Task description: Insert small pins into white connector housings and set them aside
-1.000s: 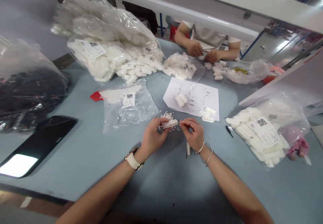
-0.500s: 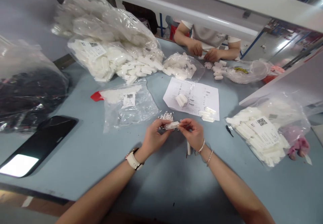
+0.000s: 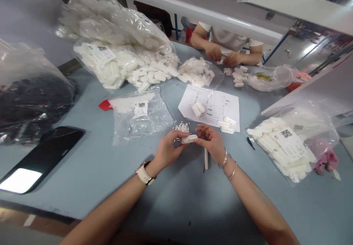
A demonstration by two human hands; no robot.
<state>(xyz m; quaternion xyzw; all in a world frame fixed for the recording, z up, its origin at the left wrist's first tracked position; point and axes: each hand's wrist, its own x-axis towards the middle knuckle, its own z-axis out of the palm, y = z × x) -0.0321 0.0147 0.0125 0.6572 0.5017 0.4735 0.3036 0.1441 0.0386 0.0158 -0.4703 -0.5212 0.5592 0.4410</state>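
A small white plastic piece [image 3: 189, 139] is pinched at its left end between the thumb and fingers of my left hand [image 3: 168, 147]. My right hand [image 3: 212, 144] has its thumb at the piece's right end, while its other fingers are raised and spread apart. Just behind the piece lies a pile of tiny white parts [image 3: 182, 127]. A white stick-like tool [image 3: 206, 159] rests on the table below my right hand. Beyond the hands, a printed sheet [image 3: 215, 99] carries a white block [image 3: 198, 109] and several white pieces [image 3: 227, 125].
Left are a flat bag of small parts [image 3: 142, 118], a red scoop [image 3: 105, 105] and a black phone-like object [image 3: 44, 156]. Large bags of white pieces [image 3: 116, 66] stand behind. Another bag [image 3: 288, 145] lies right. Across the table, a person's hands [image 3: 223, 55] work.
My right hand's fingers have opened and lifted from the piece, with the thumb still at its end. The piece has shifted slightly right and turned a little.
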